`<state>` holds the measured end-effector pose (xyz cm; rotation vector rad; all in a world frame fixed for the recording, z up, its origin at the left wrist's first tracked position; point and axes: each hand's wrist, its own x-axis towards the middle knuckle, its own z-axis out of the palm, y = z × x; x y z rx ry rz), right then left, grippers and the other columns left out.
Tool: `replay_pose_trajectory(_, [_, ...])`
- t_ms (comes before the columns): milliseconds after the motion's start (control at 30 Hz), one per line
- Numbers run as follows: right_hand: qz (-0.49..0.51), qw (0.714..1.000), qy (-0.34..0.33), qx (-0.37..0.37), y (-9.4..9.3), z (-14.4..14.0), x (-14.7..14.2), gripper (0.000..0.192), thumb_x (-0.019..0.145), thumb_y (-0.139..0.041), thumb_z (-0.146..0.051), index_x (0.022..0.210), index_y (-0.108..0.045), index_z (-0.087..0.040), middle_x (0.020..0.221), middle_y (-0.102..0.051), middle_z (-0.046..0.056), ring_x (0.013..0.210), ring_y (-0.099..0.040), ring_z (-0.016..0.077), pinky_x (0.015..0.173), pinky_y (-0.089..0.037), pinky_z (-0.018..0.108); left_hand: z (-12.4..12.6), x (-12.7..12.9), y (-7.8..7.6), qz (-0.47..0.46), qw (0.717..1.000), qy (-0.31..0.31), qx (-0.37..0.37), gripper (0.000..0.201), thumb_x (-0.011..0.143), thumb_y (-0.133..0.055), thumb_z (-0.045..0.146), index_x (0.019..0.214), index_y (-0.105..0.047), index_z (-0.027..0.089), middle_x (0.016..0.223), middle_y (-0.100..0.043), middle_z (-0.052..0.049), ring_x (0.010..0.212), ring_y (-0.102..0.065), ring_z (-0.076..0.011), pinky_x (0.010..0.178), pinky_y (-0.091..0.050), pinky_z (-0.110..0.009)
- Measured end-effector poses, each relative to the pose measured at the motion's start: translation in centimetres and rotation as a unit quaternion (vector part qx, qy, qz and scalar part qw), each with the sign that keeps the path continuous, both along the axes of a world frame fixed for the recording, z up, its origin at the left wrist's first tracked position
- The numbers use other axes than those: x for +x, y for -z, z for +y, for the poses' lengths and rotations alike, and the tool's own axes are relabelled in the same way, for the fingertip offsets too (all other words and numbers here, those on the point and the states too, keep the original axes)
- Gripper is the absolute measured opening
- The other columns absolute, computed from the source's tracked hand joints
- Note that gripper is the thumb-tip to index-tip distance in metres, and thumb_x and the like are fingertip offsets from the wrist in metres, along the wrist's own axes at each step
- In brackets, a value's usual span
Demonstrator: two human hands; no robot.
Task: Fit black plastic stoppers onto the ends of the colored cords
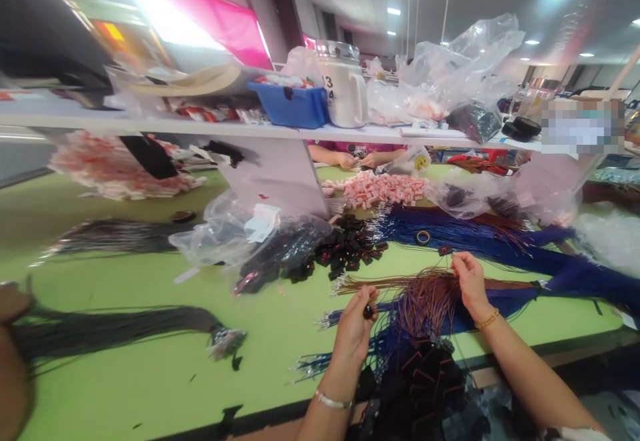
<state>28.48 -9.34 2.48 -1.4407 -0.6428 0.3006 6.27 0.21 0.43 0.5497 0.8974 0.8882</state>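
Observation:
My left hand [356,327] is closed in front of me, its fingers curled on a small black connector housing [369,311]. Farther right, my right hand [470,284] pinches at a second black connector [445,250], which has a reddish mark and thin wires trailing from it. Between and below the hands lie loose brown wires [430,301], with bundles of blue wires [385,344] beside them whose metal-tipped ends point left. Nearest to me, many black connectors with wires [420,387] are heaped at the table edge.
Black housings [350,244] lie piled beside a clear plastic bag [240,227]. A tape roll [423,237] rests on blue wires [455,224]. A shelf [240,125] holds a blue bin [295,104] and a mug [345,91]. A co-worker's hands [357,159] show beyond; another person's arm [13,361] is left.

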Motion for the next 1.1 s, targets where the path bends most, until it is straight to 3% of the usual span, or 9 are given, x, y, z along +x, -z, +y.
replay_pose_trajectory(500, [0.040,0.996,-0.065,-0.039,0.6,0.6,0.5,0.024,0.073,-0.063,-0.041,0.071,-0.058,-0.018,0.061,-0.054,-0.001,0.053,-0.045,0.0113,0.049,-0.039,0.023,-0.2,0.0,0.3,0.023,0.999,-0.001,0.037,0.043,0.058,-0.079,0.046,0.083,-0.067,0.014,0.087,-0.064,-0.004,0.060,-0.049,-0.0072,0.051,-0.036,-0.019])
replay_pose_trajectory(700, [0.025,0.994,-0.072,-0.077,1.2,1.4,1.1,0.026,0.071,-0.063,-0.042,0.069,-0.060,-0.016,0.058,-0.054,-0.001,0.048,-0.040,0.0095,0.042,-0.031,0.021,-0.3,0.0,0.2,0.020,0.999,-0.002,0.040,0.044,0.057,-0.079,0.047,0.082,-0.067,0.014,0.086,-0.064,-0.003,0.060,-0.048,-0.0067,0.050,-0.035,-0.019])
replay_pose_trajectory(933, [0.015,0.989,-0.108,-0.100,0.9,3.2,1.4,0.023,0.071,-0.062,-0.040,0.069,-0.061,-0.016,0.058,-0.056,-0.002,0.051,-0.043,0.0104,0.049,-0.034,0.023,-0.3,0.1,-0.1,0.004,1.000,-0.018,0.023,0.044,0.064,-0.074,0.049,0.088,-0.064,0.014,0.087,-0.063,-0.004,0.057,-0.047,-0.0063,0.049,-0.036,-0.019])
replay_pose_trajectory(1100, [-0.006,0.987,-0.114,-0.113,2.2,4.9,1.7,0.022,0.071,-0.059,-0.037,0.069,-0.061,-0.016,0.059,-0.057,-0.002,0.053,-0.046,0.0113,0.052,-0.036,0.023,0.0,-0.5,-0.6,-0.025,0.998,-0.051,0.005,0.031,0.068,-0.069,0.033,0.093,-0.061,0.017,0.087,-0.062,-0.002,0.056,-0.050,-0.0072,0.048,-0.038,-0.020])
